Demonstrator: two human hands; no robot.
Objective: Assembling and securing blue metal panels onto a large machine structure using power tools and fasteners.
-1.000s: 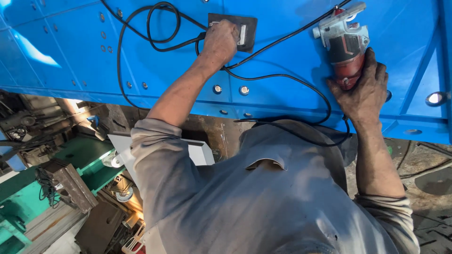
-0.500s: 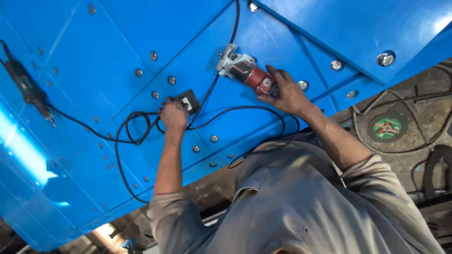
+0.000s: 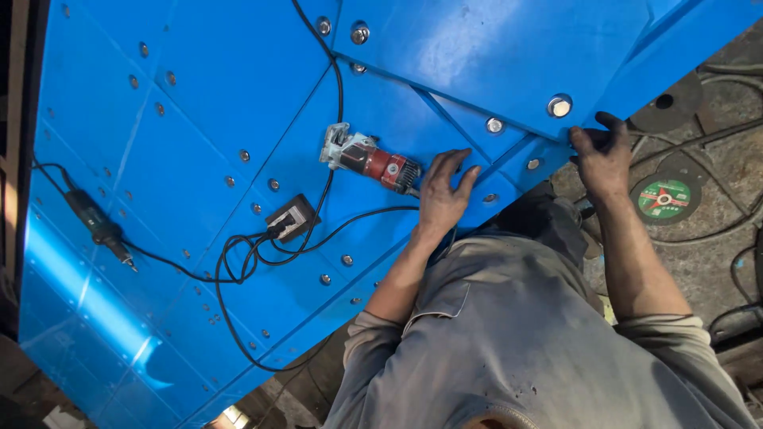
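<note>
A large blue bolted metal panel (image 3: 214, 103) fills most of the view. A red and silver handheld power tool (image 3: 367, 157) lies on it with its black cable running up and away. My left hand (image 3: 443, 191) rests flat on the panel with its fingers spread. Its fingertips are just right of the tool's rear end and it holds nothing. My right hand (image 3: 600, 152) is further right, with its fingers curled over the panel's lower right edge.
A black socket block (image 3: 292, 216) with looped black cables (image 3: 238, 262) lies on the panel left of the tool. A slim dark grinder (image 3: 95, 226) lies near the panel's left side. A green cutting disc (image 3: 664, 199) and more discs lie on the dirty floor at right.
My right hand has let go of the red tool, which now lies on the panel, and has moved to the panel's edge. My left hand left the socket block and now lies beside the tool.
</note>
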